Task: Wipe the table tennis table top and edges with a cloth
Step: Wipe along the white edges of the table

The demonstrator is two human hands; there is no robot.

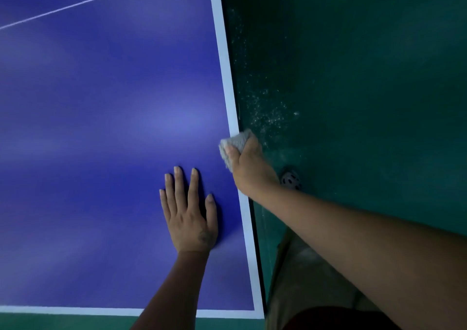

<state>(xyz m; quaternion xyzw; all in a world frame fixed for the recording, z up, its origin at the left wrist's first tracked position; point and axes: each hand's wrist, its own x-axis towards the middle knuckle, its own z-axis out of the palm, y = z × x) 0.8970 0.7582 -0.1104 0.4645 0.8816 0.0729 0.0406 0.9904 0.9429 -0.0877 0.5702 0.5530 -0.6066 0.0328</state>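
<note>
1. While my right hand (pixel 243 162) presses a bunched grey cloth (pixel 233 143) against the right edge of the counter (pixel 101 102), I judge that I am on the edge-wiping step. My fingers (pixel 230 150) are curled round the cloth and hold it firmly. The cloth sits over the white border line (pixel 227 76) and part of it hangs past the edge.
2. My left hand (pixel 188 216) lies flat on the blue top, just inside the right edge and closer to the near right corner than the cloth. Its fingers are straight, slightly spread and hold nothing. It seems to brace me.
3. The next move probably calls for sliding the cloth along the right edge with steady pressure, keeping it folded over the lip. I cannot tell which way the stroke should run.
4. The counter top is smooth blue with soft patches of glare. White borders run along its right and near edges, and a thin white centre line (pixel 83 1) crosses the far left part.
5. The room is dim. A dark green floor (pixel 366 76) lies beyond the right edge, with pale specks (pixel 267 112) scattered near the cloth. A small perforated ball (pixel 290 180) rests on the floor, showing just beside my right wrist.
</note>
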